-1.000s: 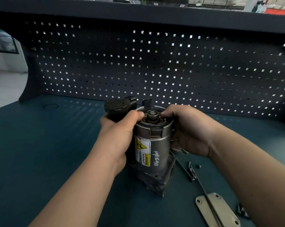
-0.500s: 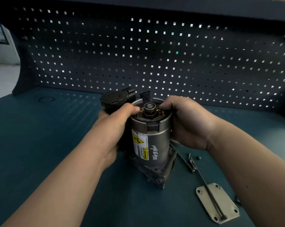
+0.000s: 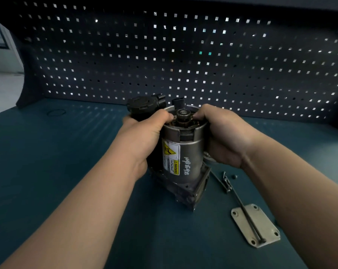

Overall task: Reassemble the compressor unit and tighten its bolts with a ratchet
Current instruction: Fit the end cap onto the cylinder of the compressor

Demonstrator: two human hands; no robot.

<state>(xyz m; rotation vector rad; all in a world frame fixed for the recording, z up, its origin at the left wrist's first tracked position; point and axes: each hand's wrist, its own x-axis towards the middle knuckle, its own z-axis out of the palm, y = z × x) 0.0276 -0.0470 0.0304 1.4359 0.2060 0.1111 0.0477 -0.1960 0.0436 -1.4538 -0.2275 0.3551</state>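
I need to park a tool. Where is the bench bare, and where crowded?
The bench is bare left of the compressor unit, from the left hand out to the small ring near the pegboard. A bare strip lies beyond the right hand, up to the pegboard. Crowded: right of the unit, where screws, a long bolt and a metal plate lie.

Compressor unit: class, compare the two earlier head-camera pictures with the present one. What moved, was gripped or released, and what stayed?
Nothing was taken up or let go. The left hand and right hand keep their grip on the top of the compressor unit, thumbs at its rim. Only the camera tipped, so everything sits higher in the picture. The plate, long bolt and screws lie unmoved.
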